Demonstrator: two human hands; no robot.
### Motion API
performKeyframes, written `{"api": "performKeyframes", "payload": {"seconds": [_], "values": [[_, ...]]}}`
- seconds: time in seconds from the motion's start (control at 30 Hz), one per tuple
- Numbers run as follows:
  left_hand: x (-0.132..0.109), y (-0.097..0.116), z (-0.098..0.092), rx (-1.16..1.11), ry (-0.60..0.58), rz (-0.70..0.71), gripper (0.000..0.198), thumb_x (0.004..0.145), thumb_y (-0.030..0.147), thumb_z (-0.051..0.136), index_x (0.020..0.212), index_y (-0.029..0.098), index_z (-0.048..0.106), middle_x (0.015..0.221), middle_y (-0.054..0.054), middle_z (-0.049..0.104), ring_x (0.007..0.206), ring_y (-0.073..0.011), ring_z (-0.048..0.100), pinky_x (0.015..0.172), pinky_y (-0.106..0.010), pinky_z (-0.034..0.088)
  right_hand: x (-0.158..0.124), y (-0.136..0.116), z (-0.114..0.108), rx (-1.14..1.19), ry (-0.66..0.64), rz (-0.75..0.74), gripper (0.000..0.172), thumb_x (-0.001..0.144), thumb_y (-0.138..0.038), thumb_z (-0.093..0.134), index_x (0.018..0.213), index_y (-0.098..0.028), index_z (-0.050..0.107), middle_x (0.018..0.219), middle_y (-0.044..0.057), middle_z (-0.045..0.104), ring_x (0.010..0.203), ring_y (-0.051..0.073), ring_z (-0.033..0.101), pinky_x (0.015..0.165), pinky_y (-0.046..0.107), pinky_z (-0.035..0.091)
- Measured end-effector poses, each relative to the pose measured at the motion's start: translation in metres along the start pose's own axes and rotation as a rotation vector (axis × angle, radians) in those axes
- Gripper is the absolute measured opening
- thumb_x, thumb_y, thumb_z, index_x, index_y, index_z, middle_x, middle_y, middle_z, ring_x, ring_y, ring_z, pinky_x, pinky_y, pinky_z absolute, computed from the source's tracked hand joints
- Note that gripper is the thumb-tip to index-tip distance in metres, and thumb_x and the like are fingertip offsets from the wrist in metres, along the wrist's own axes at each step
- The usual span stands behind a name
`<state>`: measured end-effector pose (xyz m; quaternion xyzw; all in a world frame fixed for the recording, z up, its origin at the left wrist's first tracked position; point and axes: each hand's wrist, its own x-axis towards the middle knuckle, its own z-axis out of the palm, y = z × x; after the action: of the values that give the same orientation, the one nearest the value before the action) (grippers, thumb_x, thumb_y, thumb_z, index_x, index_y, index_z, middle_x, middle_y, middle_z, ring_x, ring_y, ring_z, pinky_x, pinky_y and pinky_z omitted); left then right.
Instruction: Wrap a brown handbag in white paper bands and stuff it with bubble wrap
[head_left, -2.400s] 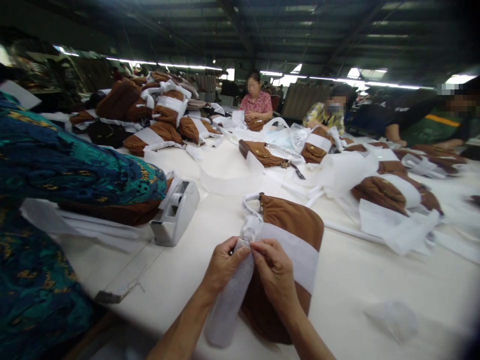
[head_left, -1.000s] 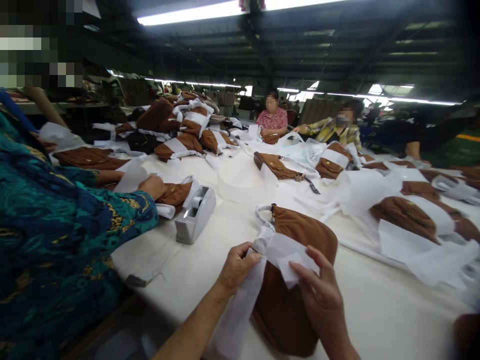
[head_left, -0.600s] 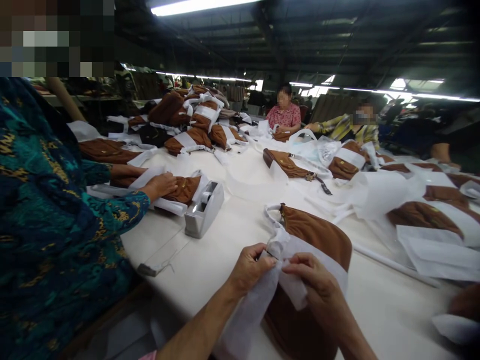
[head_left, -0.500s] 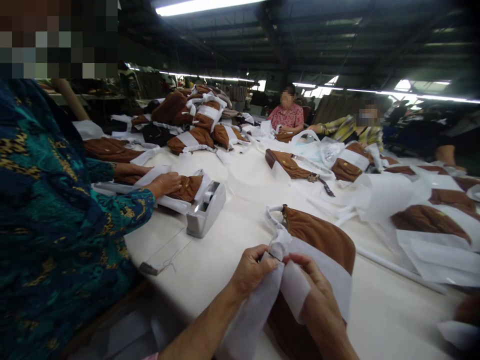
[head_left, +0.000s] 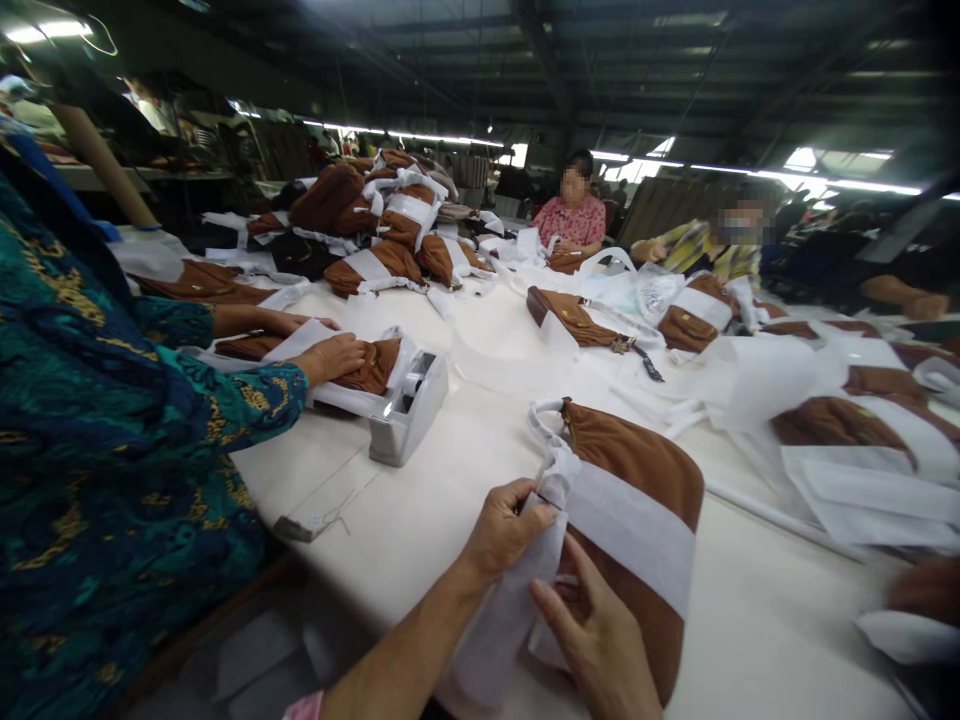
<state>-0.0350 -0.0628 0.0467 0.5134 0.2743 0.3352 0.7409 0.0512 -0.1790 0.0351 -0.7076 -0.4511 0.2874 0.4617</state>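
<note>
A brown bag (head_left: pixel 637 470) lies on the white table (head_left: pixel 757 620) in front of me, with a white wrapping strip (head_left: pixel 630 525) across its middle. My left hand (head_left: pixel 504 530) is closed, pinching the white wrapping at the bag's near left edge. My right hand (head_left: pixel 600 640) is below it, fingers stretched out flat over the loose white sheet and the bag's lower part, gripping nothing. A long tail of white sheet (head_left: pixel 487 640) hangs toward me.
A grey tape dispenser (head_left: pixel 409 405) stands left of the bag. A person in a teal patterned sleeve (head_left: pixel 150 400) works on another brown bag at left. Several wrapped brown bags (head_left: pixel 360 215) are piled at the back; more bags and white sheets (head_left: pixel 847 440) lie right. Other people sit across the table.
My right hand has let go of the white strip and dropped lower, now lying flat. The strip lies smooth across the bag. My left hand keeps its pinch.
</note>
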Motion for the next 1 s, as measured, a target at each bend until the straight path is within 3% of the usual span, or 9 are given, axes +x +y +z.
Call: {"api": "performKeyframes", "payload": {"seconds": [0.07, 0.17, 0.27, 0.4, 0.47, 0.57, 0.7, 0.83, 1.0], "values": [[0.000, -0.001, 0.001, -0.008, 0.018, -0.015, 0.021, 0.069, 0.033, 0.062, 0.072, 0.014, 0.054, 0.058, 0.005, 0.041, 0.050, -0.0059, 0.033, 0.047, -0.019, 0.025, -0.008, 0.004, 0.012, 0.207, 0.051, 0.100, 0.069, 0.072, -0.044, 0.063, 0.131, -0.017, 0.040, 0.097, 0.008, 0.064, 0.081, 0.021, 0.063, 0.069, 0.030, 0.053], [0.000, -0.002, 0.001, -0.031, 0.029, -0.036, 0.020, 0.069, 0.033, 0.062, 0.073, 0.014, 0.054, 0.057, 0.005, 0.042, 0.048, -0.0057, 0.034, 0.046, -0.019, 0.024, -0.023, 0.006, 0.018, 0.258, 0.169, 0.138, 0.060, 0.072, -0.045, 0.061, 0.123, -0.017, 0.049, 0.097, 0.008, 0.065, 0.083, 0.022, 0.063, 0.068, 0.031, 0.053], [0.000, -0.003, -0.001, -0.083, 0.020, -0.042, 0.021, 0.069, 0.033, 0.062, 0.074, 0.014, 0.054, 0.058, 0.004, 0.043, 0.048, -0.0056, 0.035, 0.046, -0.019, 0.025, -0.032, -0.007, -0.008, 0.023, 0.240, 0.028, 0.039, 0.072, -0.046, 0.060, 0.101, -0.019, 0.065, 0.091, 0.006, 0.067, 0.081, 0.023, 0.063, 0.072, 0.032, 0.051], [0.002, -0.007, -0.004, -0.176, 0.026, -0.051, 0.022, 0.065, 0.031, 0.065, 0.072, 0.014, 0.053, 0.057, 0.005, 0.041, 0.048, -0.0047, 0.034, 0.045, -0.017, 0.026, -0.021, -0.042, -0.059, -0.354, 0.731, -0.183, 0.029, 0.079, -0.040, 0.054, 0.099, -0.021, 0.063, 0.103, 0.008, 0.061, 0.090, 0.024, 0.059, 0.087, 0.036, 0.043], [0.003, -0.009, -0.005, -0.214, 0.034, -0.052, 0.023, 0.064, 0.031, 0.066, 0.073, 0.014, 0.053, 0.059, 0.005, 0.043, 0.049, -0.0050, 0.036, 0.046, -0.016, 0.028, -0.005, -0.050, -0.064, -0.396, 0.829, -0.277, 0.024, 0.082, -0.035, 0.051, 0.098, -0.019, 0.060, 0.107, 0.009, 0.059, 0.096, 0.023, 0.056, 0.088, 0.035, 0.041], [0.003, -0.013, -0.007, -0.250, 0.018, -0.072, 0.027, 0.064, 0.033, 0.067, 0.078, 0.013, 0.055, 0.062, 0.004, 0.046, 0.050, -0.0055, 0.039, 0.047, -0.016, 0.030, 0.021, -0.043, -0.041, -0.274, 0.506, -0.295, 0.020, 0.084, -0.030, 0.047, 0.097, -0.019, 0.057, 0.095, 0.006, 0.063, 0.086, 0.020, 0.059, 0.078, 0.031, 0.045], [0.002, -0.014, -0.010, -0.282, 0.026, -0.108, 0.030, 0.064, 0.034, 0.069, 0.081, 0.013, 0.056, 0.063, 0.003, 0.049, 0.049, -0.0062, 0.042, 0.048, -0.017, 0.033, 0.040, -0.021, -0.010, 0.054, 0.072, -0.107, 0.028, 0.080, -0.032, 0.051, 0.103, -0.018, 0.056, 0.093, 0.004, 0.063, 0.083, 0.019, 0.057, 0.075, 0.028, 0.044], [0.002, -0.012, -0.010, -0.256, 0.018, -0.104, 0.029, 0.065, 0.034, 0.069, 0.079, 0.013, 0.057, 0.061, 0.003, 0.049, 0.049, -0.0065, 0.042, 0.047, -0.017, 0.033, 0.049, -0.015, -0.020, 0.218, 0.049, 0.105, 0.027, 0.078, -0.037, 0.050, 0.085, -0.013, 0.062, 0.074, 0.003, 0.062, 0.069, 0.018, 0.053, 0.062, 0.026, 0.042], [0.001, -0.011, -0.006, -0.226, -0.070, -0.039, 0.027, 0.068, 0.033, 0.068, 0.084, 0.012, 0.059, 0.067, 0.001, 0.050, 0.055, -0.0065, 0.041, 0.052, -0.017, 0.032, 0.062, -0.030, -0.027, 0.146, 0.083, 0.074, 0.009, 0.070, -0.025, 0.057, 0.068, -0.016, 0.059, 0.060, -0.003, 0.054, 0.059, 0.013, 0.045, 0.055, 0.023, 0.033]]}}
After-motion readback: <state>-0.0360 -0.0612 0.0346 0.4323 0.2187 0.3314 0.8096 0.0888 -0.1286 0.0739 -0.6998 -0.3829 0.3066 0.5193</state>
